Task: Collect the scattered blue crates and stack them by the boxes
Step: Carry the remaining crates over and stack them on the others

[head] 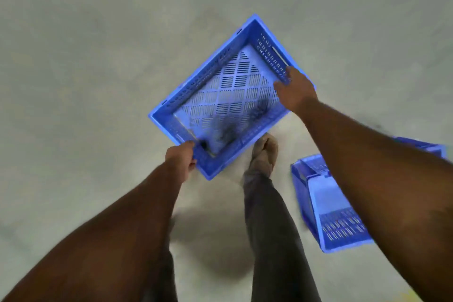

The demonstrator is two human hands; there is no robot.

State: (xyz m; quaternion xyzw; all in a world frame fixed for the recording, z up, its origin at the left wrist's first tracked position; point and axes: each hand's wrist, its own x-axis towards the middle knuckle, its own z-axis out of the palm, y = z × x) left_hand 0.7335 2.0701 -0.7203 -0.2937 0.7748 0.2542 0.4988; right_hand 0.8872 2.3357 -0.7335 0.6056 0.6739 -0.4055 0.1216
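Note:
A blue slotted plastic crate [225, 95] hangs in front of me above the grey floor, turned diagonally, its open top facing me and a dark smudge on its bottom. My left hand [181, 159] grips its near left rim close to a corner. At the far right rim, my right hand [294, 91] holds on beside the handle slot. A second blue crate [328, 206] lies on the floor at the right, partly hidden behind my right forearm. No boxes are in view.
My legs in dark trousers and one foot [264, 152] are below the held crate. A further blue edge [421, 146] shows behind my right arm. Bare grey floor [98, 56] spreads to the left and ahead.

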